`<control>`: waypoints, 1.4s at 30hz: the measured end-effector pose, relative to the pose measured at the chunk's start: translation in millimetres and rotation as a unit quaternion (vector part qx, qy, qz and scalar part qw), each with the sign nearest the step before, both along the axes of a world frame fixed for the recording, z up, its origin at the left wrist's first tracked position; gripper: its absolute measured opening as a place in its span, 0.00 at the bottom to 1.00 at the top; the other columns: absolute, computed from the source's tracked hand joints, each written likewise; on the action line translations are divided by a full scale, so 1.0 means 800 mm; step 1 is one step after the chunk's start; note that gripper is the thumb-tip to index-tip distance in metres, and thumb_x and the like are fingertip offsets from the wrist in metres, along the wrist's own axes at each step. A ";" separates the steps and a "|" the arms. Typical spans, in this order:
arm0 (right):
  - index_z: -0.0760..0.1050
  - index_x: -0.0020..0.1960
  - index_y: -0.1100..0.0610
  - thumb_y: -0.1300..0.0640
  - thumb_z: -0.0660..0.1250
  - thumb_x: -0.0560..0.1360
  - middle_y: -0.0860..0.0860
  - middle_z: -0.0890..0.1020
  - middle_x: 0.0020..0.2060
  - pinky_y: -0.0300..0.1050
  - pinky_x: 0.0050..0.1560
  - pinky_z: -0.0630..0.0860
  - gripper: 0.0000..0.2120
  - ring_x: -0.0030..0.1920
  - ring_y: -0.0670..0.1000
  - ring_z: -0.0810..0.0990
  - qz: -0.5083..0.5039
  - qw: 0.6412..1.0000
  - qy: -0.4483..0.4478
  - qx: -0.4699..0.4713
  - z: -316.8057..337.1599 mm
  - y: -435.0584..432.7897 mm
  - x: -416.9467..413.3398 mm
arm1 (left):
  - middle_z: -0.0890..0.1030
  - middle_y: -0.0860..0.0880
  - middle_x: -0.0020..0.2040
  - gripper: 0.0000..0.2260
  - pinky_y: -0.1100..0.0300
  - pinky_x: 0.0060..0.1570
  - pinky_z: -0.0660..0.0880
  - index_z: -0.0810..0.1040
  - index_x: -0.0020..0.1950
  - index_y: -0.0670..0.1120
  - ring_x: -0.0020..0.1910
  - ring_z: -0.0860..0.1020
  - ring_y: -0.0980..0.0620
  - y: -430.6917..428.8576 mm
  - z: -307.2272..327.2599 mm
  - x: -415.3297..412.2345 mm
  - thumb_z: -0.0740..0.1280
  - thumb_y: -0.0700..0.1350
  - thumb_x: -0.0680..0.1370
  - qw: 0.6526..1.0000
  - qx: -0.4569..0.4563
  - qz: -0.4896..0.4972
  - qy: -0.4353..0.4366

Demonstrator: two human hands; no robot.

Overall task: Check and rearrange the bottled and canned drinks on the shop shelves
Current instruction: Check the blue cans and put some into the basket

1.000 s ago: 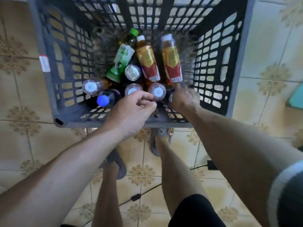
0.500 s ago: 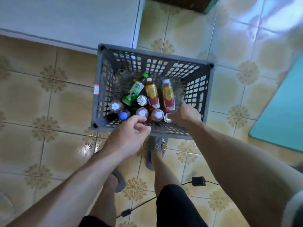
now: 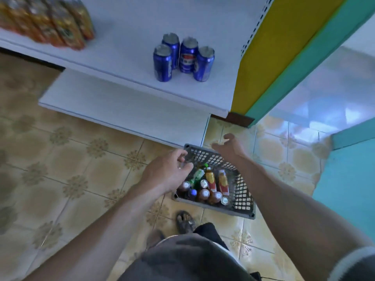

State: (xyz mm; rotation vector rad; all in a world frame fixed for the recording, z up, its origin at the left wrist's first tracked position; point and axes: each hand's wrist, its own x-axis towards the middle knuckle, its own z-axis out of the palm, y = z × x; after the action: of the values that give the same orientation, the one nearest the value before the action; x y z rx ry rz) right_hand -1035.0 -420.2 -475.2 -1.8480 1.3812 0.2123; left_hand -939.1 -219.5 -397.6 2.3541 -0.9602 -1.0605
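Observation:
A grey plastic crate (image 3: 242, 196) stands on the tiled floor in front of my feet, holding several drink bottles (image 3: 211, 180) with red, orange and green labels. My left hand (image 3: 168, 171) hovers above the crate's left side with loosely curled fingers and holds nothing. My right hand (image 3: 230, 147) is raised over the crate's far edge, fingers spread and empty. Several blue cans (image 3: 183, 58) stand on the white shelf (image 3: 125, 47) ahead. A row of orange-labelled bottles (image 3: 46, 21) stands blurred at the shelf's far left.
A lower white shelf (image 3: 121, 106) juts out just beyond the crate. A yellow and teal wall (image 3: 284, 49) borders the shelving on the right. My sandalled foot (image 3: 185, 221) is close behind the crate.
I have straightened up, so the view rose from the crate to the shelves. Both hands lifted out of the crate and hold nothing.

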 end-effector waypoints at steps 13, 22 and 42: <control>0.58 0.80 0.55 0.46 0.71 0.76 0.55 0.66 0.75 0.52 0.63 0.72 0.38 0.71 0.58 0.70 -0.036 0.983 -0.110 -0.144 0.111 -0.100 0.187 | 0.75 0.55 0.68 0.21 0.56 0.62 0.73 0.68 0.73 0.54 0.64 0.74 0.54 -0.080 0.074 0.163 0.62 0.56 0.81 0.995 -0.032 -0.024 -0.091; 0.52 0.81 0.56 0.54 0.76 0.72 0.59 0.66 0.74 0.51 0.60 0.72 0.46 0.71 0.62 0.70 -0.049 0.988 -0.125 -0.074 0.070 -0.176 0.298 | 0.76 0.57 0.67 0.20 0.57 0.61 0.72 0.69 0.72 0.54 0.63 0.75 0.54 -0.164 0.075 0.254 0.62 0.56 0.81 0.995 0.008 -0.047 -0.088; 0.70 0.61 0.40 0.50 0.83 0.65 0.32 0.78 0.51 0.27 0.48 0.72 0.31 0.53 0.32 0.76 -0.069 0.924 -0.332 -0.177 0.242 0.016 0.238 | 0.65 0.67 0.70 0.36 0.69 0.65 0.65 0.58 0.74 0.65 0.66 0.66 0.70 -0.106 0.100 0.300 0.75 0.54 0.73 0.964 -0.248 -0.086 0.043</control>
State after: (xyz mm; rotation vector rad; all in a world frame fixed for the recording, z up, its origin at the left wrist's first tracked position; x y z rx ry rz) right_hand -844.6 -407.5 -281.4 -1.8388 1.0895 -0.7226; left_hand -699.4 -304.0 -317.9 1.8291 -1.2471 -0.8491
